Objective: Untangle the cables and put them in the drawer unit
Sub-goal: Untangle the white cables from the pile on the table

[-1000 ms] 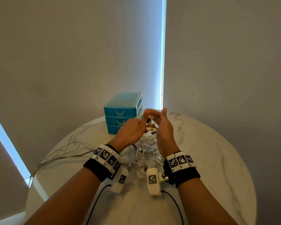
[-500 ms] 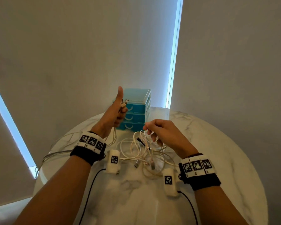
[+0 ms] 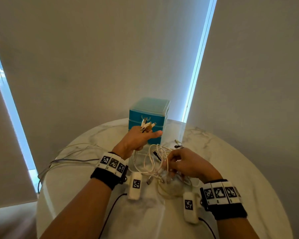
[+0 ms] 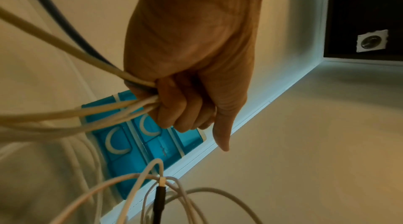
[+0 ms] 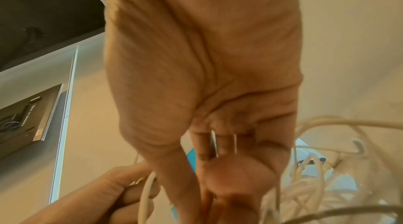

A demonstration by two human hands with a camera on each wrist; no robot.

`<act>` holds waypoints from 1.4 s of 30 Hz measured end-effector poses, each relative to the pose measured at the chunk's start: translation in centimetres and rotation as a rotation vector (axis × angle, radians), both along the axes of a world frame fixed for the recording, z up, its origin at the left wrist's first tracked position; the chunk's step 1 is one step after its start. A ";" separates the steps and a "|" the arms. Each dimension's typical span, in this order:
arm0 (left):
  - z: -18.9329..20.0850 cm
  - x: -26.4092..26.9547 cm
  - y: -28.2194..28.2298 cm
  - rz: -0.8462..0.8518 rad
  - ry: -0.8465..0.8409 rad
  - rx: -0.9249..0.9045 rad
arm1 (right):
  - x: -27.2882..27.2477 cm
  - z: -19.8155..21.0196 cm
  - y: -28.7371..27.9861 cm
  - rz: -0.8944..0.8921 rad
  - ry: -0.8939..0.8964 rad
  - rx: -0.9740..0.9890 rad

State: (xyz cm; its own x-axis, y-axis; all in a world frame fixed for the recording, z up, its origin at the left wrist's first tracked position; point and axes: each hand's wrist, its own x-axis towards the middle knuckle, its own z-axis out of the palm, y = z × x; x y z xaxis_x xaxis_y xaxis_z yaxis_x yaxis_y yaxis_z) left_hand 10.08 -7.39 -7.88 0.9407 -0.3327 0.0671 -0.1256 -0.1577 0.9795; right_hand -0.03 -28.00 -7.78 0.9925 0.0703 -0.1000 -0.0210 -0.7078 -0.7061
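A tangle of white cables (image 3: 154,163) lies mid-table on the round marble table (image 3: 231,169). My left hand (image 3: 141,135) grips a bunch of cable ends in a fist, thumb stretched out, with the plugs (image 3: 146,125) sticking up in front of the blue drawer unit (image 3: 148,114). The left wrist view shows that fist (image 4: 181,107) closed round several white cables (image 4: 65,115), the drawer unit (image 4: 130,141) behind with its drawers closed. My right hand (image 3: 171,167) is down in the tangle, fingers curled round some strands; its wrist view (image 5: 229,167) is blurred.
Grey and white cables (image 3: 67,159) trail over the table's left edge. Loose plugs (image 3: 177,144) lie to the right of the drawer unit. Wrist camera pods (image 3: 135,185) (image 3: 190,207) hang above the near table. Walls and blinds stand close behind the table.
The hands, together a second ago, have parted. My left hand lifted the bundled ends left, then came down in front of the drawer unit. My right hand dropped into the tangle.
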 end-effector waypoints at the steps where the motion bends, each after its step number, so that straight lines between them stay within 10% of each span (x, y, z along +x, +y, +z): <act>1: -0.1 0.0 0.2 0.007 -0.006 -0.002 | 0.0 0.0 -0.1 -0.043 -0.060 0.050; 8: -1.1 -0.8 0.0 0.002 -0.067 -0.008 | 0.3 -0.2 -0.6 -0.377 -0.550 0.570; 32: -1.1 -0.9 0.4 -0.117 0.099 0.618 | 0.8 -0.2 -0.4 -0.338 -0.487 0.958; 42: -1.2 0.0 0.5 -0.011 0.080 0.271 | 0.7 -1.2 0.6 0.005 -0.384 0.555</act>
